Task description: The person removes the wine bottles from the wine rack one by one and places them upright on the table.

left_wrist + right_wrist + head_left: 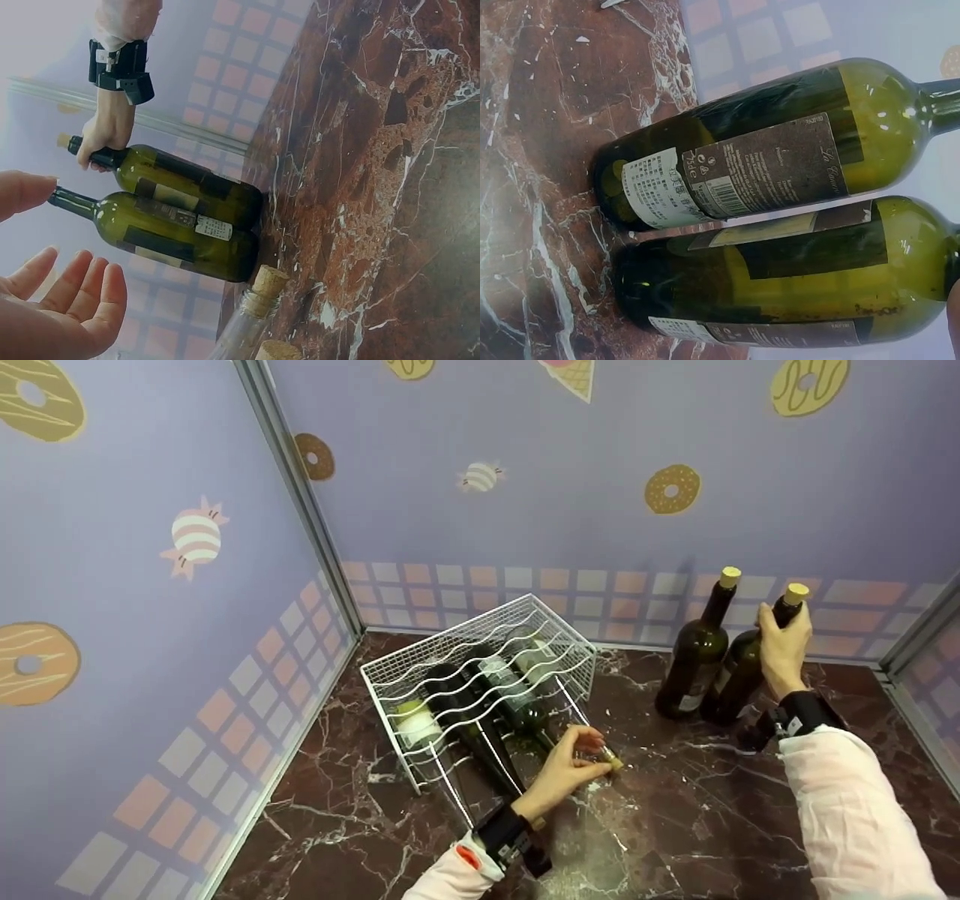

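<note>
At the back right, my right hand (784, 649) grips the neck of a corked dark green wine bottle (739, 664), which stands upright. Beside it stands a second corked wine bottle (696, 660), its dark back label (765, 169) visible in the right wrist view. My left hand (562, 772) hovers in front of a white wire wine rack (450, 631), fingers spread and loosely bent, palm bare in the left wrist view. Close to its fingertips in the head view is the cork (615, 763) of a clear bottle lying in the rack's right end.
Several bottles lie in the rack, necks toward me, among them a dark bottle (450, 690) and a white-labelled one (418, 729). The rack stands on a brown marbled table (675, 825). Patterned wall panels (570, 510) enclose the back and sides.
</note>
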Available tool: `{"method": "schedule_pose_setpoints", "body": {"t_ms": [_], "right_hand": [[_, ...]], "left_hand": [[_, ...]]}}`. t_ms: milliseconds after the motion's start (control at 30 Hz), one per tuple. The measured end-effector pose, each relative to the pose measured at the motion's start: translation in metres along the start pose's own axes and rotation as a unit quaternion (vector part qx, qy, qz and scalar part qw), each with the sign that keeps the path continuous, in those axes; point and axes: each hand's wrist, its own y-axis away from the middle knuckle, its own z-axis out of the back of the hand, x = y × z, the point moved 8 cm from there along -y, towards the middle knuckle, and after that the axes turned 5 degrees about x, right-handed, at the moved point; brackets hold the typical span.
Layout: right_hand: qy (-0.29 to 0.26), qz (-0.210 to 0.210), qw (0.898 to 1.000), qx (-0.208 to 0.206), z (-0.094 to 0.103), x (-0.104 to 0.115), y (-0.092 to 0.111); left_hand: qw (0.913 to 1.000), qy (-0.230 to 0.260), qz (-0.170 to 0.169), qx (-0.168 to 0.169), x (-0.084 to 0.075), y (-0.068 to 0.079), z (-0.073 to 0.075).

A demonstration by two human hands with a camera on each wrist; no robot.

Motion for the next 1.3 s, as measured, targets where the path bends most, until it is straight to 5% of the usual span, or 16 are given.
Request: {"method": "schedule_pose_setpoints", "body": {"t_ms": [267,667,967,1133,1300], "right_hand": [[0.154,-0.022,0.985,0.071,-0.016,0.003,-0.003],[0.157,-0.045,0.979,0.126,-0.018,0.004,-0.011],[0.195,-0.068,0.970,0.129,-0.009,0.013,-0.009],[0.197,-0.070,0.968,0.136,-0.008,0.048,0.009],[0.148,-0.018,0.987,0.058,0.007,0.107,0.028]], "left_hand": [[0.9999,-0.002,0.012,-0.007,0.002,0.003,0.001],[0.9999,-0.010,0.006,-0.011,0.003,0.003,0.002],[0.9999,-0.001,0.008,-0.007,0.002,0.001,0.002],[0.9999,-0.005,0.006,-0.006,0.003,0.000,0.003],[0.9999,-0.006,0.015,-0.005,0.007,0.003,0.004]]}}
